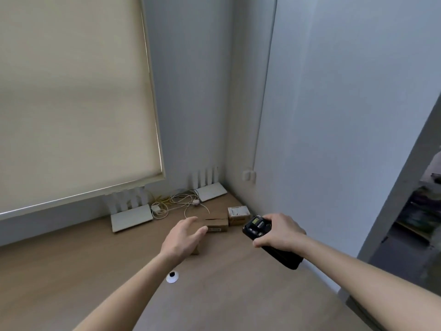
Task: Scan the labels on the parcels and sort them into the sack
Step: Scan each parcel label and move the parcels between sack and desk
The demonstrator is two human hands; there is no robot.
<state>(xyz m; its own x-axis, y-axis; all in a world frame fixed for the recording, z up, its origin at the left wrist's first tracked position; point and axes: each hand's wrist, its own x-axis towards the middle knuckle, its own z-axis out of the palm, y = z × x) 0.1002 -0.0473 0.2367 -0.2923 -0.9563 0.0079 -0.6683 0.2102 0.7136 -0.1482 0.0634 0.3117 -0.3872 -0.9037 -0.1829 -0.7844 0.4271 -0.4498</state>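
Observation:
Small brown cardboard parcels lie on the wooden desk (71,271) near the far right corner. My left hand (182,237) hovers with relaxed, spread fingers over one parcel (195,250), which it mostly hides; whether it touches the parcel I cannot tell. Just beyond it lies a flat parcel (216,223) with a label on its front edge. A cube-shaped parcel (238,215) with a white label stands further right. My right hand (279,232) grips a black handheld scanner (259,226), its small screen facing up. No sack is in view.
Two white routers (131,217) (211,191) with upright antennas stand against the back wall, with tangled white and yellow cables (176,203) between them. A white disc with a black knob (172,277) sits on the desk. A roller blind (71,103) hangs at left; a doorway opens at right.

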